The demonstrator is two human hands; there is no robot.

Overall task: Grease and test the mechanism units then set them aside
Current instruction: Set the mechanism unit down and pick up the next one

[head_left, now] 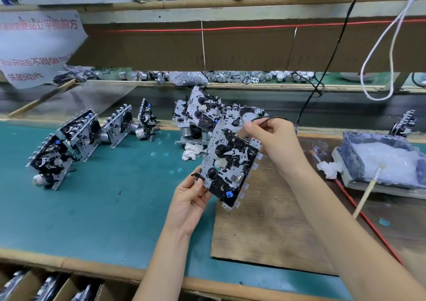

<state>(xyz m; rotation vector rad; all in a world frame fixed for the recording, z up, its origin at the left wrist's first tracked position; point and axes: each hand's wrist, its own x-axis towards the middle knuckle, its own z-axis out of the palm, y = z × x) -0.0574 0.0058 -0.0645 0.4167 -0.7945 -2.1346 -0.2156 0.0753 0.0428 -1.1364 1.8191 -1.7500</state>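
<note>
Left hand (189, 199) grips the mechanism unit (230, 164), right hand (274, 139) pinches a wire (265, 118); tray (350, 160) holds white grease (387, 160).

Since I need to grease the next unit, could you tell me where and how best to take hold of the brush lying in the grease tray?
Pinch the brush by its bare wooden handle, near the free end jutting past the grease tray, coming from the near side. Its tip lies in the grease, and the handle slopes out toward you.
</note>
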